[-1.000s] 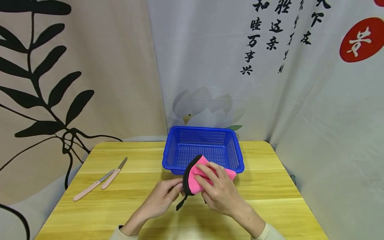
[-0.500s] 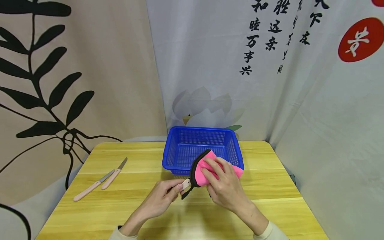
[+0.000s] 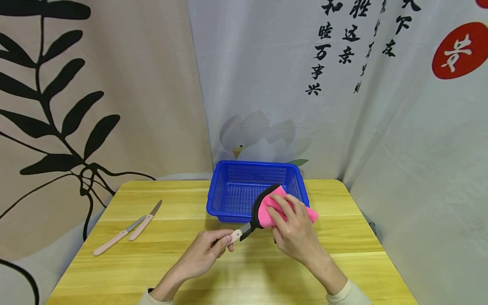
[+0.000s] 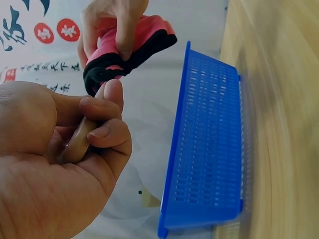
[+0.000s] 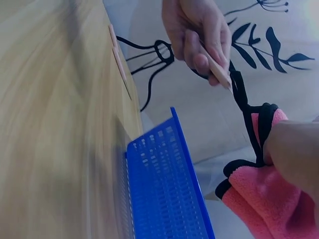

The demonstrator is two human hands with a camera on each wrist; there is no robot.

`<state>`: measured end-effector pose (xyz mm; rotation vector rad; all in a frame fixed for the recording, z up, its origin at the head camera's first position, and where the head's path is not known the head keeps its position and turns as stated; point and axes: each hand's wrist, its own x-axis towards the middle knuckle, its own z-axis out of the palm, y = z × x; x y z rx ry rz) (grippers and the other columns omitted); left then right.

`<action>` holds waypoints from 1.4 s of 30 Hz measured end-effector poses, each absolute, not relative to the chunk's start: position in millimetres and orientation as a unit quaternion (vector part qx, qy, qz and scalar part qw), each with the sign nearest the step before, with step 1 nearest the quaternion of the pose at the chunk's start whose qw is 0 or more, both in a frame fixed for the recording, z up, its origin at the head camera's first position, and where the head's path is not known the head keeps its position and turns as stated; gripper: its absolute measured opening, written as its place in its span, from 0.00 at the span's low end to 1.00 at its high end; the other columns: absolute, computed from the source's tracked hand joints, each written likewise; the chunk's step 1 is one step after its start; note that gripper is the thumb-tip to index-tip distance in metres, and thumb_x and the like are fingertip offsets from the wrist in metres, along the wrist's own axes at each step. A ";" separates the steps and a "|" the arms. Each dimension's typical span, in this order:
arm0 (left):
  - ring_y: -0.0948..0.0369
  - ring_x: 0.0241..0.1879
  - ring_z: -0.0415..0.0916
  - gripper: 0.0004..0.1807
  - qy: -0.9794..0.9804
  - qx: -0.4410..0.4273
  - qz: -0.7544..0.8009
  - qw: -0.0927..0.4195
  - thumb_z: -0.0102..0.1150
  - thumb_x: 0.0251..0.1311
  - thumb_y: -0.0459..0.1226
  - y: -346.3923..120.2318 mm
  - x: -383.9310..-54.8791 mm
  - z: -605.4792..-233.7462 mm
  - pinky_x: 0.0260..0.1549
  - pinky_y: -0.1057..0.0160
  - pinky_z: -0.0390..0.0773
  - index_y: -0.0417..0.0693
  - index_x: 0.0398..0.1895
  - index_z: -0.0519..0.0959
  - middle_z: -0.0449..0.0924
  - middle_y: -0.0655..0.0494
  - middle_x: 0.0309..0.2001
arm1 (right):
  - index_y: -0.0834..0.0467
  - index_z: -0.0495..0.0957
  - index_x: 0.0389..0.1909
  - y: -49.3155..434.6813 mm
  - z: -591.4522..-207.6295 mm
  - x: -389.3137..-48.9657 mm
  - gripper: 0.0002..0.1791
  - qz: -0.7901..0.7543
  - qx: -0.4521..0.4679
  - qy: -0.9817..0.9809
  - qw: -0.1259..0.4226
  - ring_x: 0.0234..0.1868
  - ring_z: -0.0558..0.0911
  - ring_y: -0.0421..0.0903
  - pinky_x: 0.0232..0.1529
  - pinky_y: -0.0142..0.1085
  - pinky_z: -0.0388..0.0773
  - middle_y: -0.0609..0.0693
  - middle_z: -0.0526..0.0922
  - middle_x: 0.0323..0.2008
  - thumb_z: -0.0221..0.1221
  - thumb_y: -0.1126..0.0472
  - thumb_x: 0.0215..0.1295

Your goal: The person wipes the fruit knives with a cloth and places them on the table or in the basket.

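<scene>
My left hand (image 3: 203,254) holds a knife (image 3: 236,236) by its pale handle, which points up and to the right. Part of the blade shows between the handle and a pink cloth (image 3: 265,214) with black edging. The cloth is folded over the rest of the blade and hides the tip. Bunching that cloth, my right hand (image 3: 299,239) pinches it with fingers and thumb. In the left wrist view, the fingers curl around the handle (image 4: 79,142). A black loop (image 5: 239,89) hangs from the cloth in the right wrist view. Both hands are above the table, in front of the basket.
A blue plastic basket (image 3: 212,199) stands at the back middle of the wooden table (image 3: 183,203). Two more knives with pale handles, one knife (image 3: 110,245) crossing close to the other knife (image 3: 142,226), lie on the left. Printed curtains (image 3: 152,84) hang behind the table.
My right hand has drawn the pink cloth up and to the right along the knife, uncovering the handle and part of the blade. The left hand has stayed nearly still.
</scene>
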<state>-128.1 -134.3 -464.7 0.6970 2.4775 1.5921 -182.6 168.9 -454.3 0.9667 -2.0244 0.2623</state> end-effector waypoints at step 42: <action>0.75 0.23 0.65 0.14 0.813 0.263 0.520 -0.006 0.51 0.90 0.38 -133.6 -128.5 -466.5 0.22 0.71 0.68 0.55 0.46 0.87 0.70 0.65 0.23 | 0.56 0.89 0.54 126.6 -458.8 -160.8 0.19 0.117 0.476 -0.752 0.440 0.61 0.83 0.62 0.61 0.51 0.80 0.58 0.88 0.66 0.58 0.62 0.66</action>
